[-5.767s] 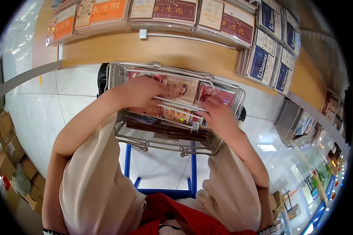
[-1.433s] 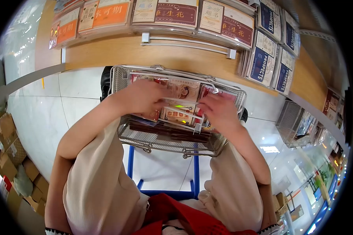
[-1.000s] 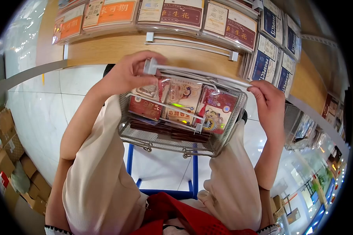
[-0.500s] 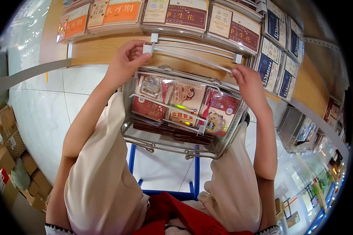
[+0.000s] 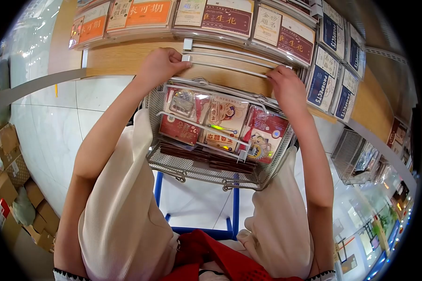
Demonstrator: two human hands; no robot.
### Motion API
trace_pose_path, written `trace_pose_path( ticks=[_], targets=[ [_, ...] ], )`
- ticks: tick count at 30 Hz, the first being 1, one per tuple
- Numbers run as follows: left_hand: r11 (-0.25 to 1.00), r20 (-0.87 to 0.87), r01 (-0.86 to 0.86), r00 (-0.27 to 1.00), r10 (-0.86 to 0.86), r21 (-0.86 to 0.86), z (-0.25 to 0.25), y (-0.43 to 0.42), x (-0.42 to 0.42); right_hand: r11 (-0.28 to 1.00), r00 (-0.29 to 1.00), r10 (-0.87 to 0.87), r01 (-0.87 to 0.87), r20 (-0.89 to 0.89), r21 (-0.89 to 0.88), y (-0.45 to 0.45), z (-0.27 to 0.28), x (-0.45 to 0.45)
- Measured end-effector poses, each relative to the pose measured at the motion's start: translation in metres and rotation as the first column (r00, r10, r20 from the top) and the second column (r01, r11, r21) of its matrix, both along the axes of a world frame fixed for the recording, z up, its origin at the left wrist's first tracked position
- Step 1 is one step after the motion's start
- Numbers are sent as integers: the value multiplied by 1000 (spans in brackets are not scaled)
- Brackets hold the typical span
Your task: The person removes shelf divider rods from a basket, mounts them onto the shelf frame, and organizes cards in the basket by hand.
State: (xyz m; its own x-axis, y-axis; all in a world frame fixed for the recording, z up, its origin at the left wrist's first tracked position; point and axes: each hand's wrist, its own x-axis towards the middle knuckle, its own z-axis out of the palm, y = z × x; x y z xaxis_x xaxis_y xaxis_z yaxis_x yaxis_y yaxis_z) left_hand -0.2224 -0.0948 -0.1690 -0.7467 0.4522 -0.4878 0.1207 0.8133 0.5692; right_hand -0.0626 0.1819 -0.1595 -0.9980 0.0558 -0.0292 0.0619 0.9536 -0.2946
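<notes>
My left hand [image 5: 161, 68] is closed at the left end of a thin white wire rod [image 5: 227, 69], its fingers at the square white end block [image 5: 187, 58]. The rod's other end is pinched between the thumb and fingers of my right hand [image 5: 286, 86]. It runs level across the wooden shelf, just in front of a similar white rod piece [image 5: 234, 55]. Below my hands, a metal mesh basket [image 5: 204, 174] holds several red and cream card packets [image 5: 226, 117] in clear wrap. Another white wire piece [image 5: 201, 128] lies across those packets.
Boxed card sets in orange [image 5: 147, 14], maroon [image 5: 225, 21] and navy [image 5: 321, 86] line the shelf [image 5: 117, 58] behind my hands. A blue stool frame [image 5: 234, 206] stands under the basket. Cardboard boxes [image 5: 9, 145] lie at far left, and another wire basket [image 5: 349, 154] is at right.
The rod has moved slightly away from me, closer to the similar rod behind. My right hand has shifted left and its fingers are farther over the rod's end.
</notes>
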Motion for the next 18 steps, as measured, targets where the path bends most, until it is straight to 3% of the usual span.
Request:
trace_pose_path(
  ticks=[2,11,18],
  targets=[
    [1000,-14,-7,1000,7,6,-6,-1,-1,999,998,17,-15,-54,35,0,-7,1],
    [998,104,-64,992,64,1,-6,1,0,997,999,-38,38,0,60,0,-6,-1],
    [997,147,-79,986,77,10,-6,2,0,988,999,39,-36,-18,152,7,-17,-6]
  ],
)
